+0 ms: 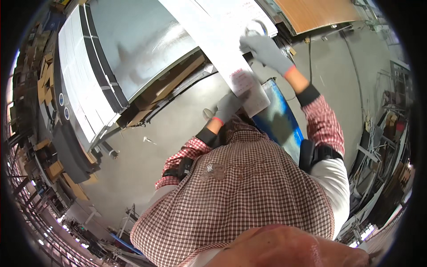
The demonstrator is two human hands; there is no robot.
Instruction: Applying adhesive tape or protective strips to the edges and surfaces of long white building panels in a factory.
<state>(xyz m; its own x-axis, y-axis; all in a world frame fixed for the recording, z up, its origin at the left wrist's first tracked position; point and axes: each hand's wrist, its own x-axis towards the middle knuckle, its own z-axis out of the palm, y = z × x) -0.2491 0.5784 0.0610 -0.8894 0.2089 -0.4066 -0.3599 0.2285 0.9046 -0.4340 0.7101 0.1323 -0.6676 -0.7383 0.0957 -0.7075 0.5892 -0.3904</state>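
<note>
A long white panel [202,33], wrapped or coated in white with red print near its near end, slants down from the far side toward my body. My left hand [229,107], in a grey glove, grips that near end at its left edge; some fingertips are hidden. Farther off, to the right of the panel, my right hand [269,53] wears a matching glove. Its fingers are closed around a pale ring that looks like a roll of tape [255,27], slightly blurred, over a white sheeted surface. Beneath the panel's end stands a blue-and-white surface [279,118].
A large grey metal sheet [138,40] lies on a stack at the left, beside strapped white panels [84,75]. A wooden board [318,15] is at the far right. Scrap strips [378,155] are piled along the right side. Cables run over the grey floor [331,66].
</note>
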